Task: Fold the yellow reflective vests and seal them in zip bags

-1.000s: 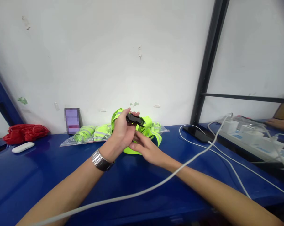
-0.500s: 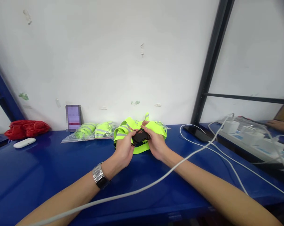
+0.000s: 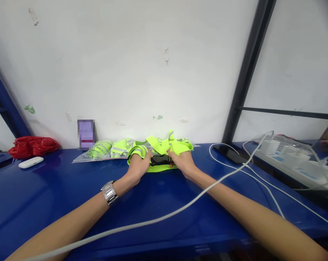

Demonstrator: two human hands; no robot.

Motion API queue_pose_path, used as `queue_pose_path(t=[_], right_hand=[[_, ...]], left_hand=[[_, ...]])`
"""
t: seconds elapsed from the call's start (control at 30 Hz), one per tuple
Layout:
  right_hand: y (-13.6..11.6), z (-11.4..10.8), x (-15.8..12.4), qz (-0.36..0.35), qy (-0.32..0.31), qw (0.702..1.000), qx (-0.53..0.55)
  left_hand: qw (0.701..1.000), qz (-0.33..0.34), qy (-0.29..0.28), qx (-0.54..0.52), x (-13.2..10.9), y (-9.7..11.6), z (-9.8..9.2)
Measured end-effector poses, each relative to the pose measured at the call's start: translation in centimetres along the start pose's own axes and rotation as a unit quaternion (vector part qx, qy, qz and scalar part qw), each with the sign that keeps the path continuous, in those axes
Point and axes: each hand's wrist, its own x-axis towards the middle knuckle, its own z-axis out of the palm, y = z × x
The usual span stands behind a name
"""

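With our left hand (image 3: 139, 166) and right hand (image 3: 183, 162) we grip the two ends of a black buckle (image 3: 160, 160), which sits between them just over the desk (image 3: 158, 206), while the yellow-green reflective strap (image 3: 162, 145) bunches around and beyond both. Left of our left hand we see a clear plastic bag (image 3: 81, 158) with yellow-green rolls (image 3: 101, 148); well right of our right hand lies a black phone (image 3: 229, 154).

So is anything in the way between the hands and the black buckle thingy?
Nothing visible is: the left hand and right hand are already at the two ends of the black buckle. The white cable crosses the picture below and right of them, not between.
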Motion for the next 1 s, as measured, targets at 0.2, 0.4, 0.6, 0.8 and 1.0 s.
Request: queue_pose_path(t=[0.2, 0.4, 0.6, 0.8, 1.0], right_hand=[[1.1, -0.4, -2.0, 0.030, -0.112, 0.989, -0.090], [-0.5, -0.8, -3.7, -0.027, -0.214, 0.955, -0.202], [-2.2, 0.2, -4.6, -0.100, -0.226, 0.843, -0.478], [-2.7, 1.4, -4.9, -0.152, -0.291, 0.744, -0.582], [-3.4, 1.8, -5.1, -0.212, -0.346, 0.705, -0.581]], left_hand=[[0.976, 0.022, -0.146, 0.160, -1.0, -0.2, -2.6], [0.894, 0.144, -0.237, 0.353, -1.3, -0.3, -4.8], [0.815, 0.208, -0.299, 0.451, -2.3, -1.3, -5.2], [0.790, 0.260, -0.321, 0.454, -2.4, -1.1, -3.9], [0.793, 0.278, -0.321, 0.437, -2.1, 0.4, -2.8]])
